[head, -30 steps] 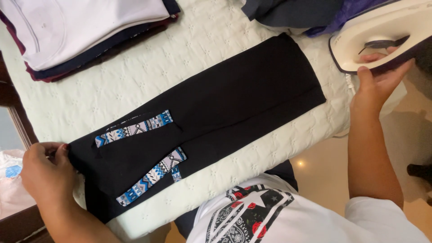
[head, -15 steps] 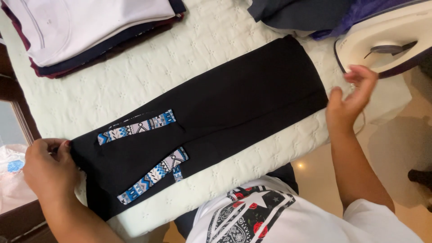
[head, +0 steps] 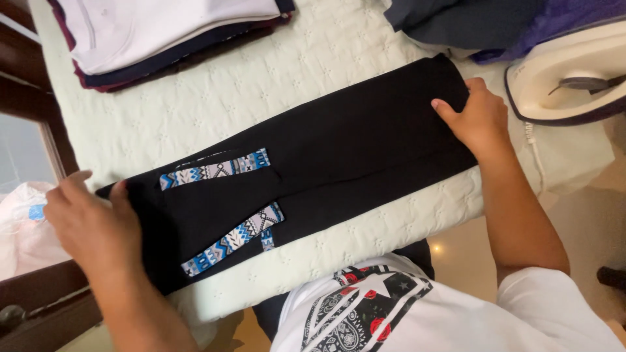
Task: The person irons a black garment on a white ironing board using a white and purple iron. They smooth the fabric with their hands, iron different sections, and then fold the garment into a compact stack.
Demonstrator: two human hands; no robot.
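A folded black garment (head: 339,163) with two blue-and-white patterned strips (head: 215,171) lies slantwise on a pale quilted ironing surface (head: 261,91). My left hand (head: 88,225) rests on the garment's left end, fingers curled over its edge. At the garment's right end my right hand (head: 476,117) grips the cloth, thumb on top. A white iron (head: 567,78) with a dark base stands just right of that hand.
A stack of folded clothes, white on top of dark ones (head: 163,32), sits at the upper left. Dark grey and purple garments (head: 469,23) lie at the upper right. The iron's white cord (head: 536,153) hangs off the board's right edge. A dark wooden frame (head: 39,111) runs along the left.
My right hand left the iron and moved down-left onto the garment's right end. My left hand stays at the left end.
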